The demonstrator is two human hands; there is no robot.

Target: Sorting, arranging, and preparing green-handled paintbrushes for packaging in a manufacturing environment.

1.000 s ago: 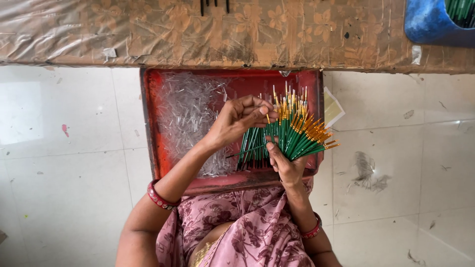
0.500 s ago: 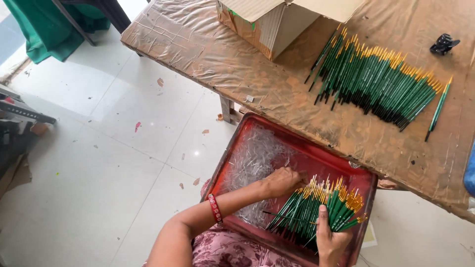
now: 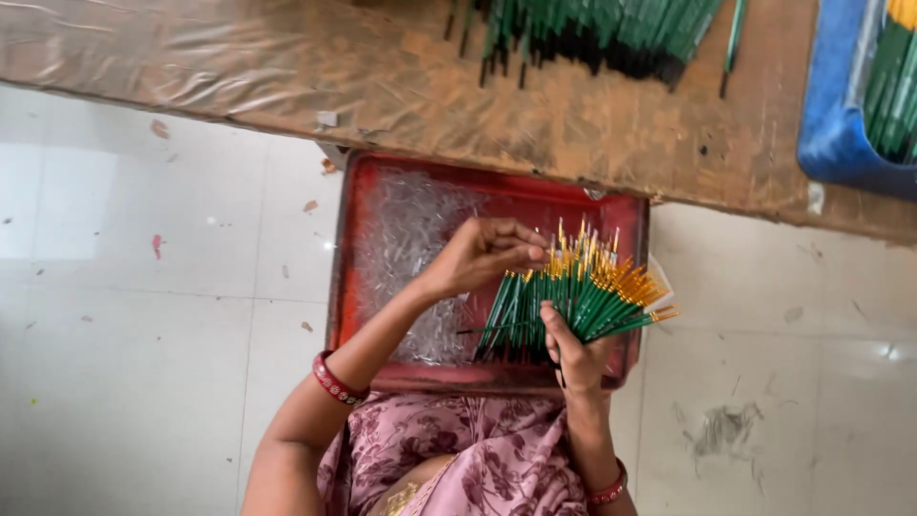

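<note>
Head cam shows me the right hand point(image 3: 578, 358) gripping a fanned bundle of green sticks point(image 3: 573, 296) mid-frame over the red tray point(image 3: 346, 287), left hand point(image 3: 478, 256) pinching one tip, with finished-looking piles already on the table point(image 3: 287, 86) up top.

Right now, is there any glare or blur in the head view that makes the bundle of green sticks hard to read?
Head view: soft, even daylight; the fanned bundle of green yellow-tipped sticks in the right hand is sharp; the left hand is slightly soft; glare patches sit on the glossy white floor tiles and the clear plastic over the brown table.
</note>
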